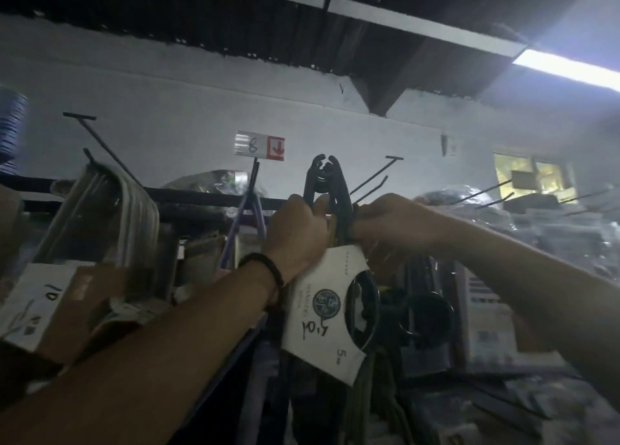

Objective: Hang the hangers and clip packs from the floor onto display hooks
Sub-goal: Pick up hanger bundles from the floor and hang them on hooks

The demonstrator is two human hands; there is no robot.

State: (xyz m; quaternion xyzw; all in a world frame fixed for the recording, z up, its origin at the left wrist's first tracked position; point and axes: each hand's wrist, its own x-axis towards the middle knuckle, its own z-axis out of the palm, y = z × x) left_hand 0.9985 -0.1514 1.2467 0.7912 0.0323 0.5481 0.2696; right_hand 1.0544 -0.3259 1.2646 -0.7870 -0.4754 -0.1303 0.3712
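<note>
A bundle of black hangers (323, 182) with a white card sleeve (327, 313) is raised in front of the display wall. My left hand (297, 234), with a dark bracelet on the wrist, grips the bundle's neck from the left. My right hand (391, 221) grips it from the right, close to a bare wire display hook (377, 179) that juts out of the wall. The hanger hooks stick up above both hands. Whether the bundle rests on the hook is hidden by my hands.
Another bare hook (100, 139) stands at upper left, above white hangers (127, 209). A price tag marked 8 (260, 145) sits on a hook holding purple hangers (250, 223). A cardboard box (50, 303) is at left; bagged goods (523, 229) and more hooks fill the right.
</note>
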